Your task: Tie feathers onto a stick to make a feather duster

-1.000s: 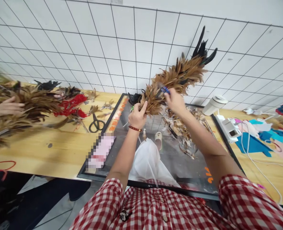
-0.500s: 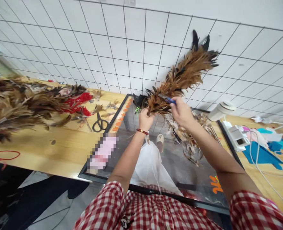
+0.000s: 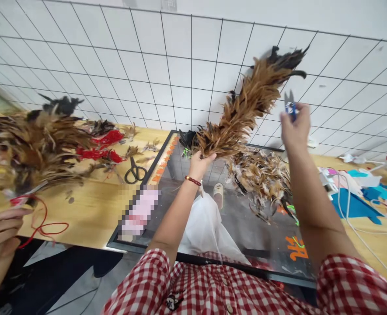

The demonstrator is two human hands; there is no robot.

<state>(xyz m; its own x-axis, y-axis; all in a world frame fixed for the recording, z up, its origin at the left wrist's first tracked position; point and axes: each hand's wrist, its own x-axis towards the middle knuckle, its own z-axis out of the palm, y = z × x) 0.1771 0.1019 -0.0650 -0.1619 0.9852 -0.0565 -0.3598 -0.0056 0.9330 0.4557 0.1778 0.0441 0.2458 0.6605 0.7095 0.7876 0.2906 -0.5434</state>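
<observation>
My left hand (image 3: 201,165) is closed on the lower end of a long feather duster (image 3: 245,107), covered in brown feathers with black ones at both ends. The duster slants up to the right, in front of the tiled wall. Off to its right, my right hand (image 3: 296,129) holds a pair of blue-handled thread snips (image 3: 290,105), blades pointing up and apart from the feathers. Below the duster, a heap of loose brown and white feathers (image 3: 262,177) lies on the black-framed glass panel (image 3: 245,236).
Left on the wooden table (image 3: 95,210) are black-handled scissors (image 3: 135,171), red thread (image 3: 106,146) and a large feather bundle (image 3: 45,144). A co-worker's hand (image 3: 3,232) holds that bundle's base. Blue fabric pieces (image 3: 353,208) and a white cable (image 3: 360,227) lie at right.
My right hand has moved the snips away from the duster, up and to the right. The duster has turned somewhat. At left, the co-worker's hand has come into view with the feather bundle.
</observation>
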